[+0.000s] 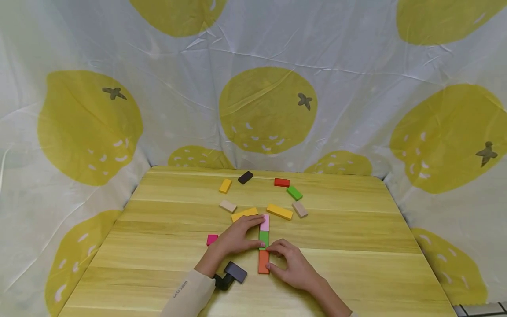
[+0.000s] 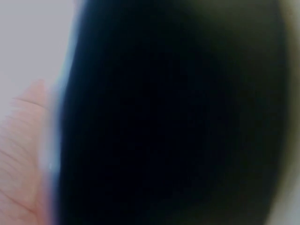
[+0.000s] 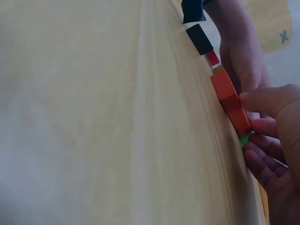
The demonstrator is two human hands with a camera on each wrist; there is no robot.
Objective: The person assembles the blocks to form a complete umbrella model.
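In the head view a line of blocks runs away from me: an orange block (image 1: 263,262) nearest, then a green block (image 1: 264,238), then a pink block (image 1: 266,222). My left hand (image 1: 235,235) reaches over from the left, fingertips on the pink block and thumb on the green one, its fingers fairly straight. My right hand (image 1: 295,264) is at the orange block's right side, thumb and curled fingers gripping it. The right wrist view shows that thumb on the orange block (image 3: 229,101). A dark blur (image 2: 173,117) hides most of the left wrist view.
Beyond the line lie two long yellow blocks (image 1: 279,211), tan blocks (image 1: 299,209), and smaller yellow (image 1: 225,186), black (image 1: 245,177), red (image 1: 282,182) and green (image 1: 294,193) blocks. By the left forearm are a magenta block (image 1: 212,239) and a dark grey block (image 1: 236,272).
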